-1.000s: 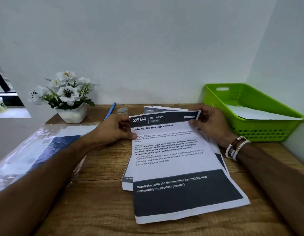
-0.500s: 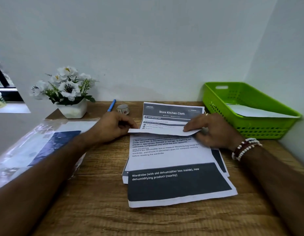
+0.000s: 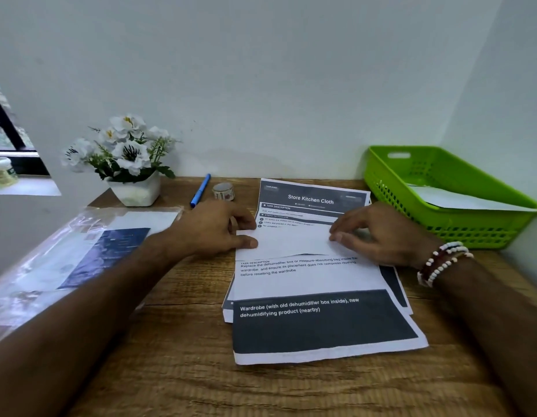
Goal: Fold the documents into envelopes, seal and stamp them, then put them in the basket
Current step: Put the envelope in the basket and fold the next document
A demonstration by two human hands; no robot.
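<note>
Four bits are parked on your left that you don't need yet: the clear plastic packet [image 3: 80, 251] lying flat on the worktop [image 3: 186, 371], the flower pot [image 3: 132, 188] behind it, and the blue pen [image 3: 201, 190] next to the little roll [image 3: 223, 191] (tape or stamps, can't tell from here).

Your left hand [image 3: 213, 228] has the left end of the top sheet's [image 3: 306, 281] turned-down flap [image 3: 291, 242] in its grip, thumb flat on top and curled fingers at the fold line. The sheet lies on the stack of documents [image 3: 312, 200] mid-worktop, skewed a bit off the pile. Its top part is folded toward you, and the flap's free edge is wavy and lifted in the middle. Your right hand [image 3: 378, 233] is on the right end of the flap, relaxed, fingers fairly straight and just pressing down, not grasping anything.

So I'd say you're on the first fold and the crease isn't set. Before you flatten it, check the flap's side edges line up with the sheet's side edges, then run a thumb from the middle of the fold out to each end. Pin with one hand and crease with the other, or the sheet will likely slide on the pile below.

Over on the right, the green basket [image 3: 381, 173] sits against the wall with a white envelope [image 3: 460, 200] lying in it. This one goes there too once it's enveloped, sealed and stamped.
</note>
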